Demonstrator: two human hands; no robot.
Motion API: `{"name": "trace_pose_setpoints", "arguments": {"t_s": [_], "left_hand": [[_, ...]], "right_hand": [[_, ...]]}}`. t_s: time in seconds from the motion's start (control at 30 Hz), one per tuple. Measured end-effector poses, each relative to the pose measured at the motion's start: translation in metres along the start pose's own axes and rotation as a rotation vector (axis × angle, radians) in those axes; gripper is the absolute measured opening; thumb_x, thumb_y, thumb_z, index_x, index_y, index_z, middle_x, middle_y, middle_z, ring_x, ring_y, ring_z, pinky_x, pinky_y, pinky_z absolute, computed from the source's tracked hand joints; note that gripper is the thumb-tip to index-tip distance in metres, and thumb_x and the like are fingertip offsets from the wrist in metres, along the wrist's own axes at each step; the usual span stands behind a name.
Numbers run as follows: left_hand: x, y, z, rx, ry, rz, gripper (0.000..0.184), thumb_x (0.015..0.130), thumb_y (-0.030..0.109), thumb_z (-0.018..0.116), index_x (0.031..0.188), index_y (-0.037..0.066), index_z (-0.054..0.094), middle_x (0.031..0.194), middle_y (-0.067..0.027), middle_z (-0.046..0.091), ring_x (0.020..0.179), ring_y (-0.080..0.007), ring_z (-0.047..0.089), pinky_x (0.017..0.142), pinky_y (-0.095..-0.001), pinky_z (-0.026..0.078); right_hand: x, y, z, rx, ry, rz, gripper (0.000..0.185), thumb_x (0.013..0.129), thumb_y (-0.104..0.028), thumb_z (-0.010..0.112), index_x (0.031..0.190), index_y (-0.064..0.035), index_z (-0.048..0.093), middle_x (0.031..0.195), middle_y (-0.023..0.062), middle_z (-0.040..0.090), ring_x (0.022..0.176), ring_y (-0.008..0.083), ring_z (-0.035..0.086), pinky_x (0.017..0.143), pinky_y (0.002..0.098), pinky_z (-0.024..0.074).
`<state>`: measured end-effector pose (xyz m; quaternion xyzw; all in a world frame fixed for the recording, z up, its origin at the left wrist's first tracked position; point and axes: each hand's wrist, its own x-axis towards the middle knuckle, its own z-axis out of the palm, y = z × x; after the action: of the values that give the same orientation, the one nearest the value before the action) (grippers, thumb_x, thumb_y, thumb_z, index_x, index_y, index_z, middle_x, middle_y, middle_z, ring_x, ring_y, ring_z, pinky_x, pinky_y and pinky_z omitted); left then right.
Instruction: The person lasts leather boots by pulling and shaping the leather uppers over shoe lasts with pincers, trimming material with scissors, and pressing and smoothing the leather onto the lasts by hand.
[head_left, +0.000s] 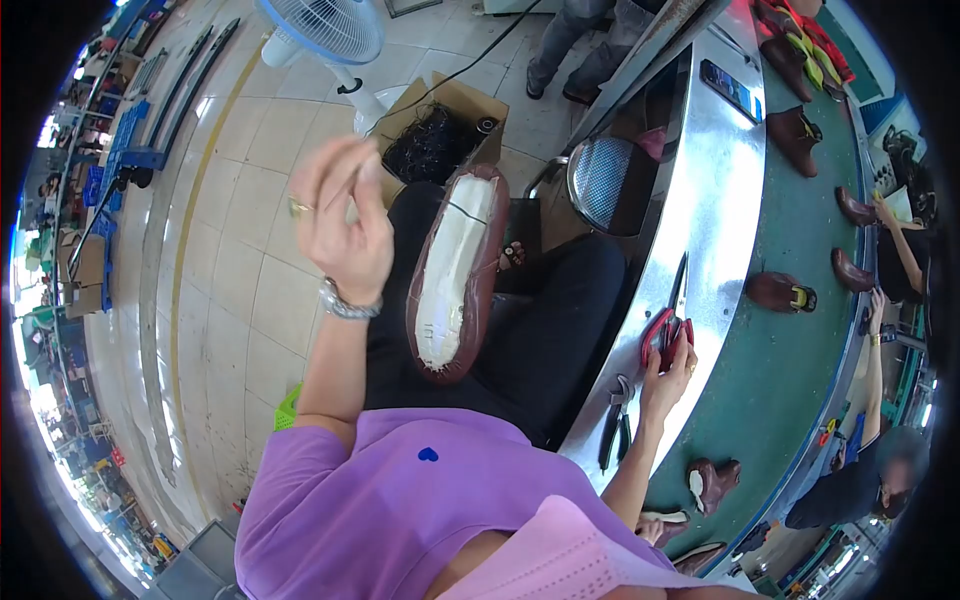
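Partly curled, left hand (345, 230); right hand (664, 388) touches scissors (680, 306).

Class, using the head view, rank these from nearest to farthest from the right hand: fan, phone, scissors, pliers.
1. Scissors: at the right hand's fingers.
2. Pliers: just beside that hand, on its left.
3. Phone: ahead, toward the bench's far end.
4. Fan: far ahead, to the left.
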<state>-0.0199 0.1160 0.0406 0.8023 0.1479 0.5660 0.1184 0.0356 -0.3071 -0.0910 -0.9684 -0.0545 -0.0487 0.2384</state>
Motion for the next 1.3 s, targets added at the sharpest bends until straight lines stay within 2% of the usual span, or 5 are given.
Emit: {"name": "trace_pose_setpoints", "arguments": {"t_s": [0.33,0.53,0.8,1.03,1.3], "left_hand": [[-0.009,-0.115,0.051,0.351,-0.569,0.086,0.053,0.094,0.024,0.064,0.139,0.001,0.048,0.099,-0.0145,0.07,0.089,-0.0253,0.066,0.076,-0.0341,0.049],[-0.068,0.003,-0.021,-0.464,-1.106,-0.683,0.091,0.089,0.043,0.067,0.151,-0.005,0.02,0.141,-0.0268,0.046,0.133,-0.0348,0.045,0.11,-0.0374,0.034],[-0.049,-0.036,-0.04,-0.231,-1.012,-0.757,0.041,0.088,0.04,0.069,0.096,-0.001,0.069,0.079,-0.0176,0.065,0.067,-0.0251,0.062,0.062,-0.0356,0.047],[-0.059,-0.049,-0.048,-0.101,-0.97,-0.425,0.036,0.098,0.033,0.053,0.101,0.001,0.069,0.077,-0.0202,0.066,0.07,-0.0377,0.064,0.063,-0.045,0.047],[-0.082,-0.016,-0.061,-0.362,-0.992,-0.476,0.031,0.1,0.024,0.05,0.091,0.001,0.067,0.073,-0.0213,0.063,0.067,-0.0381,0.063,0.059,-0.0457,0.048]], "right_hand": [[-0.06,-0.027,-0.022,-0.027,0.01,0.049,0.036,0.084,-0.019,0.074,0.114,-0.0028,0.064,0.106,0.0176,0.06,0.102,0.0335,0.058,0.09,0.0436,0.0455],[-0.106,-0.016,-0.024,-0.131,-0.168,0.081,0.056,0.081,-0.024,0.077,0.131,-0.0066,0.058,0.119,0.0177,0.055,0.11,0.0347,0.053,0.094,0.0443,0.045],[-0.142,0.005,-0.044,-0.27,-0.241,0.006,0.053,0.088,-0.022,0.069,0.137,-0.0087,0.054,0.116,0.0182,0.053,0.109,0.0355,0.051,0.095,0.0464,0.041],[-0.088,-0.069,-0.067,0.806,-0.44,0.904,0.044,0.094,-0.027,0.061,0.13,-0.0022,0.056,0.101,0.0082,0.062,0.091,0.0136,0.059,0.069,0.0288,0.0496],[0.029,-0.226,-0.094,0.501,-1.196,0.111,0.074,0.087,-0.018,0.071,0.148,-0.0112,0.031,0.089,0.0097,0.071,0.068,0.0129,0.067,0.056,0.0266,0.0497]]}}
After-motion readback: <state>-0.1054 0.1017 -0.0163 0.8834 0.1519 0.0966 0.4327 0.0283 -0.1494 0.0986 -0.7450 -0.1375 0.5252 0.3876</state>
